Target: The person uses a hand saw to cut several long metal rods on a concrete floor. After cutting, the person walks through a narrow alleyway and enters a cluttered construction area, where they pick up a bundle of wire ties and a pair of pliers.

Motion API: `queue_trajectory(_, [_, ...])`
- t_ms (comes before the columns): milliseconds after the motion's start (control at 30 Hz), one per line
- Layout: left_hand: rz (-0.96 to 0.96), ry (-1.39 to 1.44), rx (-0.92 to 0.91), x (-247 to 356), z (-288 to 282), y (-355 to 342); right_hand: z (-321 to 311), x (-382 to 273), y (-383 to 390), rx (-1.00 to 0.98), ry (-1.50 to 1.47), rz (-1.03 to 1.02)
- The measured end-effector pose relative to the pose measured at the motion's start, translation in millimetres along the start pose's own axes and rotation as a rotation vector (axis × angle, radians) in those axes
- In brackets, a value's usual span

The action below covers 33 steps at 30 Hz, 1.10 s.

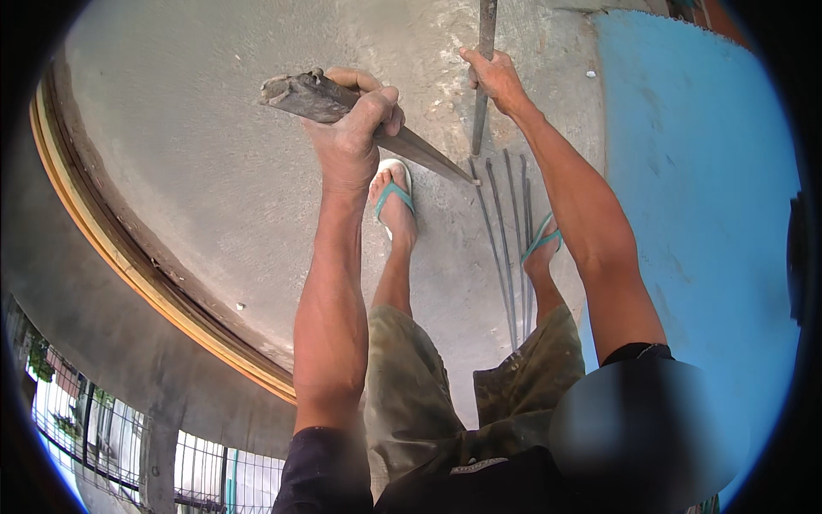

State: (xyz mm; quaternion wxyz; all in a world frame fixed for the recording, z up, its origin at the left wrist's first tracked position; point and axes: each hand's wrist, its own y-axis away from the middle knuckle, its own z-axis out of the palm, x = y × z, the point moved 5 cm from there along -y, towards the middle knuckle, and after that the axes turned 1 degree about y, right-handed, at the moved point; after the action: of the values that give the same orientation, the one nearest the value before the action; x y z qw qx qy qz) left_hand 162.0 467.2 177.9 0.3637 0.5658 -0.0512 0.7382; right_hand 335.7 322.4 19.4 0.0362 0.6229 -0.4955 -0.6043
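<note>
My left hand (355, 133) grips a long grey metal bar (424, 154) with a rough, worn end at upper left; it slants down rightward toward the tops of several thin dark rods (495, 257) lying on the concrete. My right hand (495, 79) is wrapped round a second dark bar (480, 120), which runs from the top edge down to just above those rods; whether its lower end touches the floor I cannot tell. The rods lie side by side between my sandalled feet, the left foot (392, 193) and the right (541, 244).
Bare grey concrete (188, 154) surrounds my feet. A blue painted surface (693, 154) borders it at right. Long yellowish strips (154, 291) run along the left edge, beside a dark grey strip of surface (103, 308). A barred metal fence (90, 411) shows at lower left.
</note>
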Motion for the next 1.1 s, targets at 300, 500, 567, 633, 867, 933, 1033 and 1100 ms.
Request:
queue_trajectory(300, [-0.078, -0.19, -0.059, 3, -5, -2, -3, 4, 12, 0.136, 0.016, -0.067])
queue_trajectory(500, [-0.084, -0.141, -0.046, 8, 4, 4, -36, -94, 33, 0.052, 0.014, -0.288])
queue_trajectory(567, [-0.095, -0.168, -0.031, 7, 6, 2, -36, -94, 43, 0.001, 0.003, -0.244])
queue_trajectory(633, [-0.129, -0.203, -0.04, 13, 14, 11, -33, -102, 64, -0.006, -0.044, -0.266])
queue_trajectory(867, [-0.141, -0.278, -0.103, 27, 10, 40, -66, -133, 125, 0.17, -0.113, -0.472])
queue_trajectory(933, [-0.194, -0.329, -0.106, 36, 19, 37, -76, -146, 121, 0.179, -0.142, -0.458])
queue_trajectory(1033, [-0.281, -0.29, -0.133, 26, 5, 41, -77, -167, 98, 0.145, -0.196, -0.421])
queue_trajectory(1100, [-0.245, -0.399, -0.223, 19, -3, 37, -63, -175, 72, 0.079, -0.238, -0.376])
